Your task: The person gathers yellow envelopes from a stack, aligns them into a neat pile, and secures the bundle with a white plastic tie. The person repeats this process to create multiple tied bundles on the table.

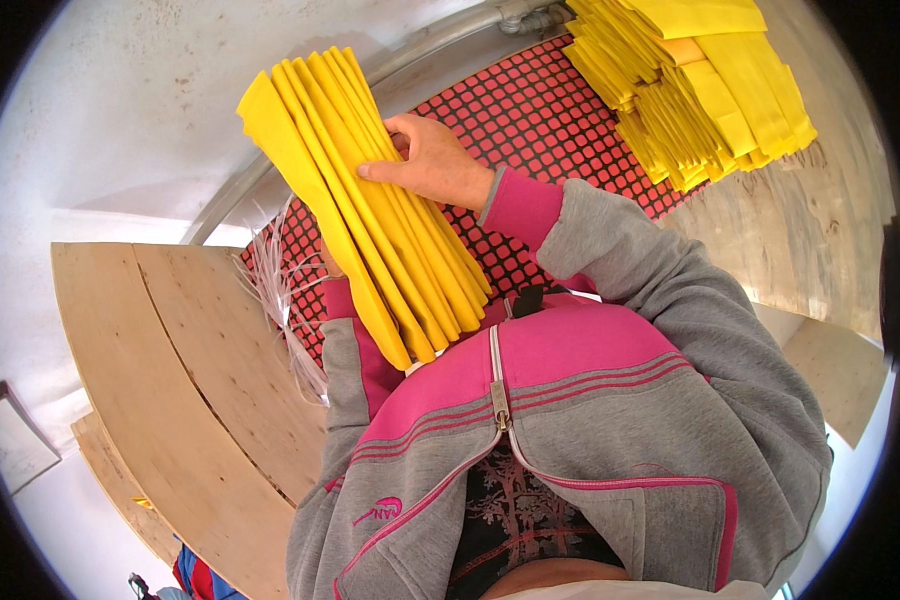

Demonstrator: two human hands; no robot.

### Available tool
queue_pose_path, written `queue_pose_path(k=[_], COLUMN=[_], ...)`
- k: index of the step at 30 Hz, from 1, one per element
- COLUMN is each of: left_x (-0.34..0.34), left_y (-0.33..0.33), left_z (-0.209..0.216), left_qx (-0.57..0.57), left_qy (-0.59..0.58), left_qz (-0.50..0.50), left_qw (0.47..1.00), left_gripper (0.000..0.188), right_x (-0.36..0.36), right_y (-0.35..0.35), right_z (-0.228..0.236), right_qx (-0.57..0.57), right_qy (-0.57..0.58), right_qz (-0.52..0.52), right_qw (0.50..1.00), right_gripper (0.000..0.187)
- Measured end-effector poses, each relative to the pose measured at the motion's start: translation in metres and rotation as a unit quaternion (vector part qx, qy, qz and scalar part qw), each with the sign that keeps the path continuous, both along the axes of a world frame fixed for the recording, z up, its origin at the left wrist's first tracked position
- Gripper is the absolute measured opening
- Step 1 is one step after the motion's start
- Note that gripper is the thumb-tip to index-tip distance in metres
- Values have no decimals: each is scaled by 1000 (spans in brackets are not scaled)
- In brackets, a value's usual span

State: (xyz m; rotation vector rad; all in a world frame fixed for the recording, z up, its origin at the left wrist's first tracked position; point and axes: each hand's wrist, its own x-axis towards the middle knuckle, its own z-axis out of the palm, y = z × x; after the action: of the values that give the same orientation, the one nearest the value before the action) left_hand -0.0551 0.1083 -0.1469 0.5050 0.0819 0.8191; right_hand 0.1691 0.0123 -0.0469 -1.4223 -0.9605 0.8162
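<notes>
A thick bundle of long, flat yellow strips (380,215), layered like a fan, slants in front of my chest. My right hand (430,160) grips its right side near the upper part, with the thumb over the front and the fingers bent at the edge. Behind the bundle's left side is my left hand (329,262). Only a sliver of it shows above the pink cuff, and its fingers are hidden. The strips' material is smooth and slightly glossy, but I cannot tell their exact kind.
A large stack of similar yellow strips (710,90) lies at the far right on a wooden board (810,220). Red-and-black patterned cloth (530,110) covers the surface ahead. Thin white strings (275,290) hang beside a plank bench (190,370) at left. A metal pipe (440,45) runs along the wall.
</notes>
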Motion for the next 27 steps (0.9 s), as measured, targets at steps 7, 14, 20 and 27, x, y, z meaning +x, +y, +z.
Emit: queue_pose_path(k=[7,14,20,27], left_x=[18,38,36,40], left_y=[-6,-24,-34,-51], left_z=[5,16,-21,-45], left_qx=[19,-126,-145,-66], left_qy=[87,281,352,402], left_qz=[-65,-75,-80,-38], left_qw=[994,948,921,912], left_gripper=[43,44,51,53], right_x=[0,6,10,8], right_y=[5,-4,-11,-18], right_z=[-5,-32,-87,-136], right_qx=[-27,-138,-188,-206], right_qy=[124,302,343,366], right_qz=[18,40,66,29], right_qw=[992,943,918,907], right_gripper=[66,59,56,58])
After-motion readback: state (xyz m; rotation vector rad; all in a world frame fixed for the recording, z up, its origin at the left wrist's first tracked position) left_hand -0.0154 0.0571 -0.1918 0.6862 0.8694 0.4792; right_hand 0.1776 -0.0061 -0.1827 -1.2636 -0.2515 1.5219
